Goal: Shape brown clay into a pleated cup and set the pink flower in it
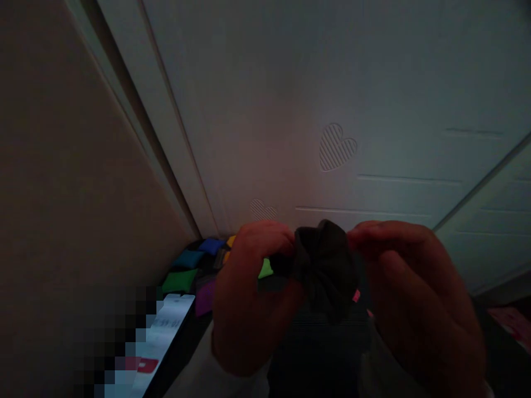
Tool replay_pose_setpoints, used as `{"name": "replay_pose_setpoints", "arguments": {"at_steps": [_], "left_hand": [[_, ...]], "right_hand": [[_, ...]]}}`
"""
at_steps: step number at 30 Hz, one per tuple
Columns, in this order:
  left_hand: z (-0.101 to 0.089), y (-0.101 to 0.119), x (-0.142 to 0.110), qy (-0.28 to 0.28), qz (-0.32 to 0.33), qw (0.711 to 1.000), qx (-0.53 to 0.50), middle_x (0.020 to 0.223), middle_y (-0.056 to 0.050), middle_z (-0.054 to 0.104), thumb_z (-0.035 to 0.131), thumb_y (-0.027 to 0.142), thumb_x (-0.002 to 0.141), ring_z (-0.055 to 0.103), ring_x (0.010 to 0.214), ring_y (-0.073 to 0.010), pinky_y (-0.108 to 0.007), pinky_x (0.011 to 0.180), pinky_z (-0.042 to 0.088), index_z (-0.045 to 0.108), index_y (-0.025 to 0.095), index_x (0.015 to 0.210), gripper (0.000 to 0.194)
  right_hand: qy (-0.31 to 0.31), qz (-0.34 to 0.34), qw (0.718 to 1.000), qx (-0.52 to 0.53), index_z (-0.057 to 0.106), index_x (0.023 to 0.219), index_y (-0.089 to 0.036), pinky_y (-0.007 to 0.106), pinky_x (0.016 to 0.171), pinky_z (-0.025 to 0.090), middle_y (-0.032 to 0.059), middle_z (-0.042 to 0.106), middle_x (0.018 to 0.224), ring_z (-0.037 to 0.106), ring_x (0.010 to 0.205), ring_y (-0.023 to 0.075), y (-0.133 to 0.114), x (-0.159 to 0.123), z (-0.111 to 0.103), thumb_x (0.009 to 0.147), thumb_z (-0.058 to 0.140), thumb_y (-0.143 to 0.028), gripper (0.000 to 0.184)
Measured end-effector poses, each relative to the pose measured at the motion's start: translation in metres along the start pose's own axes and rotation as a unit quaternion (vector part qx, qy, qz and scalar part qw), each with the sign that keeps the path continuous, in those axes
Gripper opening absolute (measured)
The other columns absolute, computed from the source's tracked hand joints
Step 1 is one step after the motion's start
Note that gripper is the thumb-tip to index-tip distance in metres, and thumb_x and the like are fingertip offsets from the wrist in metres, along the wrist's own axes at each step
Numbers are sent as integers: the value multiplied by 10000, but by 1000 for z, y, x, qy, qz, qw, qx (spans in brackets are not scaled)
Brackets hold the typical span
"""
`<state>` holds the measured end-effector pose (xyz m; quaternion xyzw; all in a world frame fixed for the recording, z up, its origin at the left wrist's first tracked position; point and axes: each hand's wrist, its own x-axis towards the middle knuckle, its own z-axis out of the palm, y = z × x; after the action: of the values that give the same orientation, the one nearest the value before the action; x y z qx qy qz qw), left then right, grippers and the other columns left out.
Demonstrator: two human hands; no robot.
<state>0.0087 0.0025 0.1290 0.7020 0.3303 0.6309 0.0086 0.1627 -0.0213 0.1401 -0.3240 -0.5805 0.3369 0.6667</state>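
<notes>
A dark piece of pleated cloth, gathered into folds at its middle, is held up between my two hands. My left hand pinches its left side between fingers and thumb. On the other side, my right hand is curled, with its fingertips against the cloth's right edge; the exact grip there is hard to see in the dim light. Behind my left hand lie small coloured cloth-like pieces, among them a green one, a blue one, a purple one and a light green one.
A phone with a lit screen lies at the lower left, partly covered by a pixelated patch. A pale door panel with embossed hearts stands just ahead, and a wall rises on the left. Something pink lies at the far right.
</notes>
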Motion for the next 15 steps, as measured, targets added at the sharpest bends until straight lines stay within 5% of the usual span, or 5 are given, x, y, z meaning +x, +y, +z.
{"name": "replay_pose_setpoints", "arguments": {"at_steps": [7,15], "left_hand": [[-5,-1,4,-64,14,998,-19,847,-3,606,587,63,686,579,829,-159,-285,683,479,539,236,881,265],[-14,-9,0,-138,-18,989,-50,940,-20,616,580,27,642,609,907,-188,-338,776,487,553,239,948,374]], "right_hand": [[-56,-40,989,-132,653,964,-336,137,795,511,-77,673,960,622,886,74,-2,4,-11,793,612,-121,277],[-91,-40,967,-234,659,926,-316,165,766,532,-95,703,871,651,781,67,-7,6,-18,766,647,-128,247]]}}
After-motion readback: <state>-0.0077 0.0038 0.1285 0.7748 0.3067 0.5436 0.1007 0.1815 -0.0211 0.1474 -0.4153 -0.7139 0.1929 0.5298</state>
